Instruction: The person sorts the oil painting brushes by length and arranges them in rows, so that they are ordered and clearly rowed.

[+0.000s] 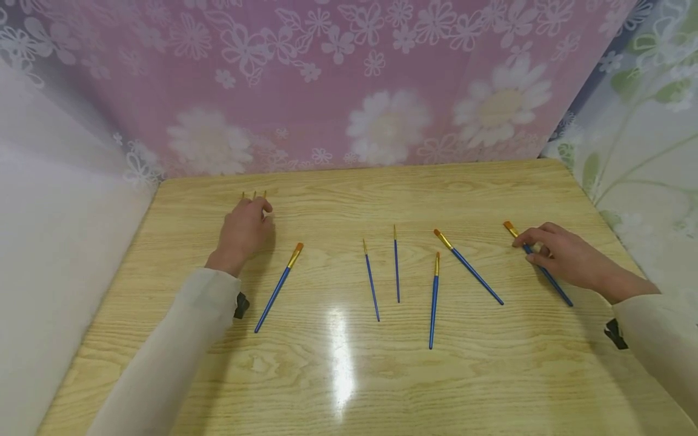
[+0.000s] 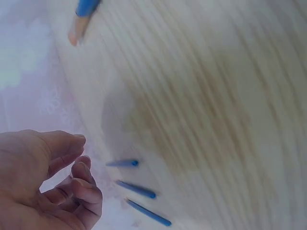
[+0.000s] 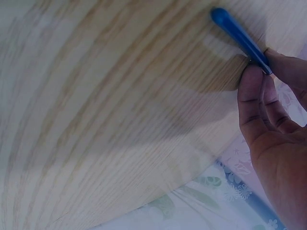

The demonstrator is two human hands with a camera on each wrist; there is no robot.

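My left hand (image 1: 243,230) is over the table's far left, its fingers loosely bent with nothing between them. Three thin brushes lie side by side there; in the head view the hand covers all but their tips, while in the left wrist view their blue handles (image 2: 148,212) show beside the hand (image 2: 48,184). On the right, my right hand (image 1: 567,254) pinches a blue brush (image 1: 555,284) with an orange tip and gold collar. The right wrist view shows thumb and fingers of the hand (image 3: 276,120) around that brush's handle (image 3: 240,36).
Between the hands, a flat brush (image 1: 278,293) lies slanted on the left, two thin brushes (image 1: 372,287) (image 1: 397,269) near the middle, and two thicker brushes (image 1: 434,309) (image 1: 474,272) right of them. A floral curtain (image 1: 327,91) hangs behind the wooden table (image 1: 305,375).
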